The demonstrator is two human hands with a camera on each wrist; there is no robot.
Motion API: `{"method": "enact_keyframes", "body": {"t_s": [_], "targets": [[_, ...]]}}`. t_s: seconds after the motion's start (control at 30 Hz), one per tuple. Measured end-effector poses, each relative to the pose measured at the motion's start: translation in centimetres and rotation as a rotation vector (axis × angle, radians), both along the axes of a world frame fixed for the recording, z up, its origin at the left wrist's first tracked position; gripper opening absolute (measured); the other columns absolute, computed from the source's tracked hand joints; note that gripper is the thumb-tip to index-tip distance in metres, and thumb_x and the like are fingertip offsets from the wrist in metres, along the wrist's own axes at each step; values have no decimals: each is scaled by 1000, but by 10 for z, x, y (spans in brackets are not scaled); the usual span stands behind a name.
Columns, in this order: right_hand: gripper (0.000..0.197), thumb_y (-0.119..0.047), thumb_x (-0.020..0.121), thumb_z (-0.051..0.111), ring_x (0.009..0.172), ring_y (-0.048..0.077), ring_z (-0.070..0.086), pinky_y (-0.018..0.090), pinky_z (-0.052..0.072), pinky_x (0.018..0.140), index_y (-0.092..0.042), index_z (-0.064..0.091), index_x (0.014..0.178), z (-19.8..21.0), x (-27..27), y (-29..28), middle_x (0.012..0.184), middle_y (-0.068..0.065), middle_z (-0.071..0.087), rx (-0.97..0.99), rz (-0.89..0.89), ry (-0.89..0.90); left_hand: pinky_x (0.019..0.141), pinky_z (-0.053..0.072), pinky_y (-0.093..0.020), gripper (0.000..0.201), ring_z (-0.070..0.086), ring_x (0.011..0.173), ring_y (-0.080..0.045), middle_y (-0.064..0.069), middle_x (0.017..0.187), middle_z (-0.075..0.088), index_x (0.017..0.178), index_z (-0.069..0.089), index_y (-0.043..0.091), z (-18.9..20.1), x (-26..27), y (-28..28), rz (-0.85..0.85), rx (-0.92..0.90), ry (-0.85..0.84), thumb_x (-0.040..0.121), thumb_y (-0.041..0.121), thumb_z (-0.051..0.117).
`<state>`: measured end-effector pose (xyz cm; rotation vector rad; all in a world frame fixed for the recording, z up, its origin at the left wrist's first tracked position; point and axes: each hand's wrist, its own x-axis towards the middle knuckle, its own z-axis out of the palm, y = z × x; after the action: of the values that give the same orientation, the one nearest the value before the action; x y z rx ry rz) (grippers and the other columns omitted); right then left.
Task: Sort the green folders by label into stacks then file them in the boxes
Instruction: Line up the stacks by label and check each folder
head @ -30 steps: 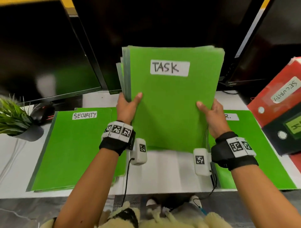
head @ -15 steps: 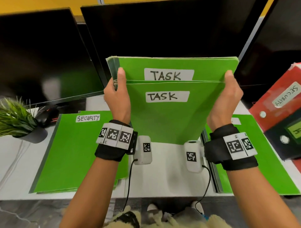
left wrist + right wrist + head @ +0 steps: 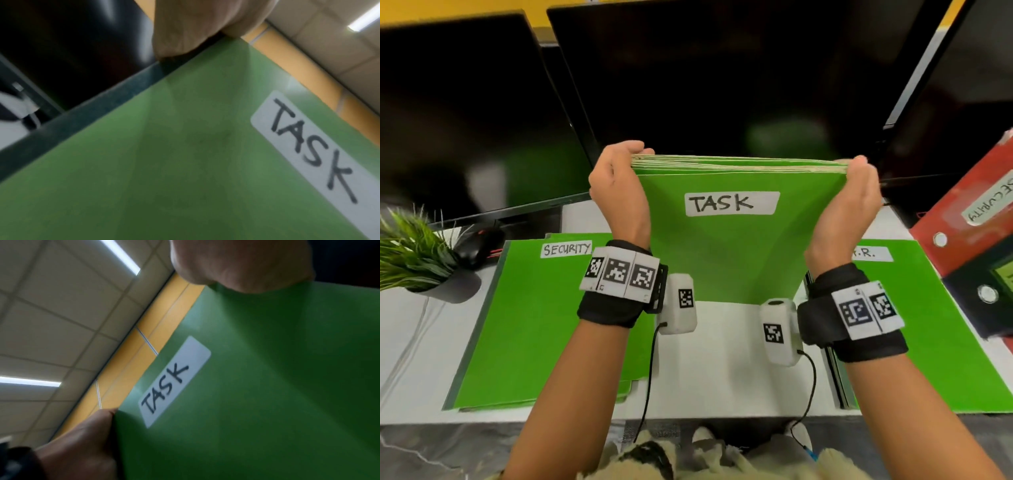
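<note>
TASK folders (image 3: 726, 253) above white desk (image 3: 722, 377)

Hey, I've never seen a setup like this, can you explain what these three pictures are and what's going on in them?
No robot here: a person wears a head camera and one on each wrist. The head view looks down at a white desk. The left hand and right hand grip the top corners of an upright stack of green TASK folders. Lying flat are a SECURITY stack on the left and another stack on the right, its label partly hidden. A red SECURITY box stands at the right. The wrist views show the TASK label up close.
</note>
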<state>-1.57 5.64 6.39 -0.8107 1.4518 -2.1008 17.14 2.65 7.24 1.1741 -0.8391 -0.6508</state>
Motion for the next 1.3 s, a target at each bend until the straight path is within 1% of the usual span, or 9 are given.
{"method": "enact_keyframes", "body": {"t_s": [0.07, 0.1, 0.13, 0.27, 0.43, 0.77, 1.0, 1.13, 1.3], "targets": [[27, -21, 101, 32, 89, -12, 57, 12, 40, 69, -14, 58, 104, -13, 4, 5, 109, -6, 15, -6, 21, -46, 85, 46, -36, 36, 61, 83, -19, -12, 83, 66, 83, 62, 17, -5, -6, 5, -54, 54, 49, 88, 47, 42], [35, -23, 102, 30, 97, 2, 13, 2, 38, 74, 5, 34, 121, -22, 5, 7, 125, -10, 28, 6, 46, -71, 82, 45, -32, 41, 60, 77, -12, -7, 79, 65, 85, 60, 20, -10, -9, 10, -60, 86, 41, 88, 55, 40], [37, -25, 102, 31, 77, -28, 33, -5, 35, 75, -5, 45, 129, -28, 7, 8, 123, -23, 43, 22, 74, -81, 72, 43, -27, 46, 53, 62, -4, 0, 65, 56, 78, 54, 22, -16, -12, 16, -66, 94, 15, 84, 64, 38], [10, -19, 97, 47, 73, -25, 51, -2, 38, 69, -14, 48, 105, -49, 9, 10, 90, -20, 51, 77, 94, -22, 76, 46, -42, 111, 39, 66, -19, -35, 84, 49, 97, 54, -10, -34, -15, 32, -66, 113, -107, 47, 86, 32], [8, -34, 90, 52, 77, -6, 52, 12, 43, 78, -26, 49, 89, -32, 1, 1, 86, -13, 55, -52, 42, 30, 56, 37, -3, 72, 36, 54, 7, 11, 64, 31, 68, 41, 27, -28, -11, 18, -73, 47, -53, 42, 93, 34], [42, -15, 92, 50, 46, 1, 24, 16, 24, 50, -22, 31, 55, 1, -10, -21, 47, -15, 27, 24, 2, -53, 63, 36, -32, 22, 45, 68, -19, 1, 66, 53, 64, 65, 20, -6, -6, -15, -52, -12, -61, 78, 16, 48], [32, -26, 100, 36, 51, -3, 30, 9, 29, 54, -22, 31, 68, -11, -5, -25, 65, -12, 28, 25, 49, -30, 58, 35, -15, 37, 38, 53, 1, 20, 49, 40, 64, 42, 24, -22, -13, -18, -134, 57, -41, 89, 51, 47], [35, -28, 97, 44, 84, -16, 41, -7, 32, 67, -17, 39, 129, -47, -6, -17, 122, 2, 53, 89, 163, -6, 105, 42, -36, 108, 50, 124, -20, -5, 130, 56, 134, 41, 3, -59, -10, -14, -222, 141, -104, 59, 79, 56], [63, -17, 92, 56, 112, 4, 35, -9, 30, 79, 7, 21, 138, -96, -8, -3, 118, -4, 37, 314, 248, 142, 114, 29, -43, 74, 34, 136, -30, -19, 147, 33, 141, 16, -5, -97, -12, 3, -223, 310, -297, 87, 15, 62]]}}
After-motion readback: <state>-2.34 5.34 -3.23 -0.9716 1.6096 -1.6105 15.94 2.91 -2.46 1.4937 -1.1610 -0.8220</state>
